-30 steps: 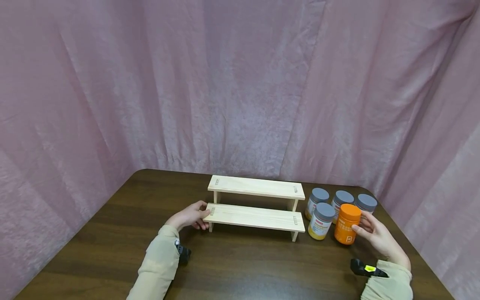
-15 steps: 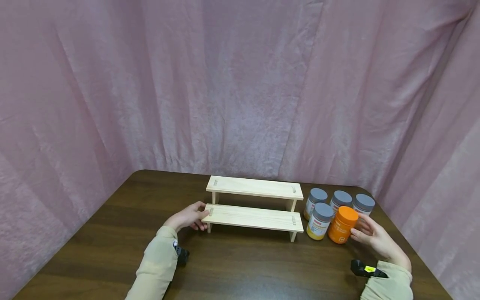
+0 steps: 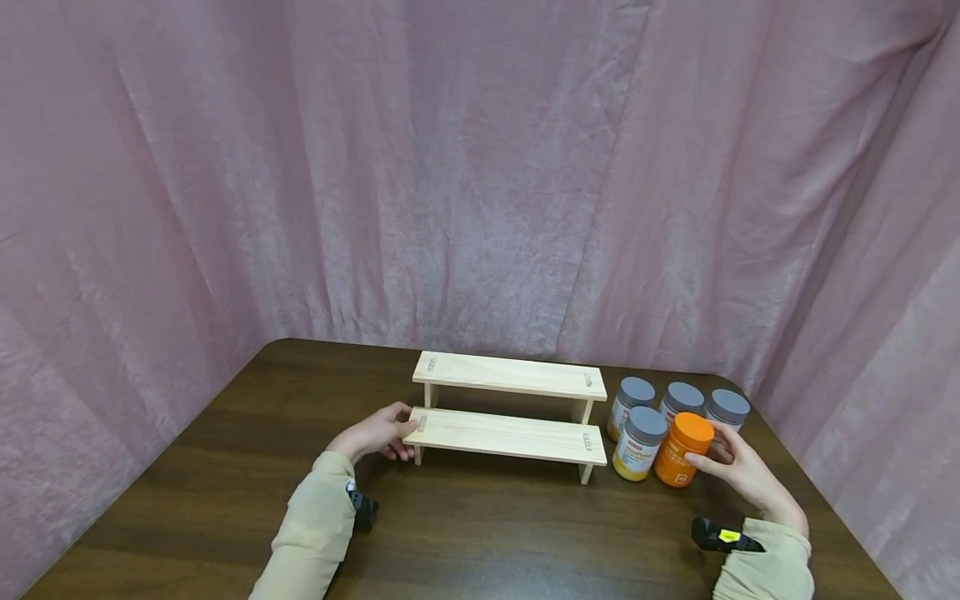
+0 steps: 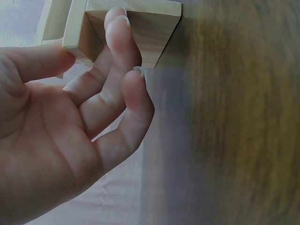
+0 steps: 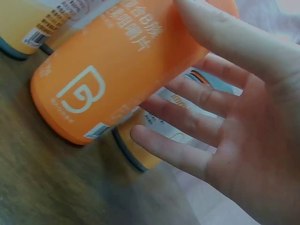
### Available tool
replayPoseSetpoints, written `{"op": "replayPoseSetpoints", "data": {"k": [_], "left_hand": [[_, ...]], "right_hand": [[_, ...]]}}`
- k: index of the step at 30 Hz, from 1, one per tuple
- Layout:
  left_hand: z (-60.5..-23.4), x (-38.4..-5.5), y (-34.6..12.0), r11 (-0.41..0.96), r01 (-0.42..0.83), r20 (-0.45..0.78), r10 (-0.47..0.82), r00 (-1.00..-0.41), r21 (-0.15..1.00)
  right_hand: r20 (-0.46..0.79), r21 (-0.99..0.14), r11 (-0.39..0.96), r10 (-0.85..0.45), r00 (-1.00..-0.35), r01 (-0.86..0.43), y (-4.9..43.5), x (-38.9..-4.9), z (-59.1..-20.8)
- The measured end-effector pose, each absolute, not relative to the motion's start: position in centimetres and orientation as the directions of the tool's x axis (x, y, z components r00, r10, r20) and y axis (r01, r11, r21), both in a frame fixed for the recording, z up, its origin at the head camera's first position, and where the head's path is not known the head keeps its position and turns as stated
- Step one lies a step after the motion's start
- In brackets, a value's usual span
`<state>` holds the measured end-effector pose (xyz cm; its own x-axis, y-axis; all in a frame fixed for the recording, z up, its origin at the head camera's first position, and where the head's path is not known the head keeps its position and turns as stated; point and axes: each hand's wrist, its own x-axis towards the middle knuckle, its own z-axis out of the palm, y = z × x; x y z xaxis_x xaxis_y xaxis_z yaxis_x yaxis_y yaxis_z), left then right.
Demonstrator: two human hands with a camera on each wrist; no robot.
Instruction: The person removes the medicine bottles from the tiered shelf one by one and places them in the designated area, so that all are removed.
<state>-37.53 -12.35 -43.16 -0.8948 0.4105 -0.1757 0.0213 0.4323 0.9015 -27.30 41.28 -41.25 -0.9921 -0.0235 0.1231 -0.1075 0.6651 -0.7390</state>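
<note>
My left hand [image 3: 377,433] pinches the left end of a two-step wooden shelf [image 3: 504,435], thumb on top of the lower board and fingers beneath. In the left wrist view, the curled fingers lie beside the shelf leg [image 4: 152,28]. On the right, an orange bottle [image 3: 681,454] with an orange lid stands on the table. My right hand [image 3: 742,475] grips it, thumb [image 5: 229,35] across its front and the other fingers behind. Beside it on the left stands a grey-lidded supplement bottle [image 3: 637,446] with yellow contents or base.
Behind these stand more grey-lidded bottles, at the left [image 3: 634,393], the middle [image 3: 683,400] and the right [image 3: 727,407]. The dark wooden table [image 3: 480,533] ends at a pink curtain [image 3: 495,208] at the back and sides.
The orange bottle has shifted slightly left, closer to the front grey-lidded bottle. My right hand has followed, its thumb now farther across the bottle's front. My left hand stays at the shelf.
</note>
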Motion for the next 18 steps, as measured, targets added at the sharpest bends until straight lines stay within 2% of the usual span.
{"op": "replayPoseSetpoints", "data": {"k": [4, 9, 12, 18], "left_hand": [[-43.2, -37.6, -12.3, 0.427, 0.021, -0.175, 0.412, -0.894, 0.904], [-43.5, -37.6, -12.2, 0.418, 0.018, -0.175, 0.419, -0.891, 0.908], [-43.8, -37.5, -11.9, 0.417, 0.02, -0.176, 0.427, -0.887, 0.909], [-43.9, -37.7, -11.6, 0.429, 0.032, -0.176, 0.436, -0.882, 0.903]], "right_hand": [[0.163, -0.729, 0.675, 0.008, -0.987, -0.115, 41.2, -26.9, -40.7], [0.305, -0.724, 0.661, 0.05, -0.951, -0.197, 40.7, -26.7, -39.6], [0.372, -0.676, 0.699, 0.051, -0.927, -0.233, 40.0, -26.7, -38.7], [0.418, -0.59, 0.774, 0.051, -0.907, -0.229, 38.2, -27.0, -36.5]]}}
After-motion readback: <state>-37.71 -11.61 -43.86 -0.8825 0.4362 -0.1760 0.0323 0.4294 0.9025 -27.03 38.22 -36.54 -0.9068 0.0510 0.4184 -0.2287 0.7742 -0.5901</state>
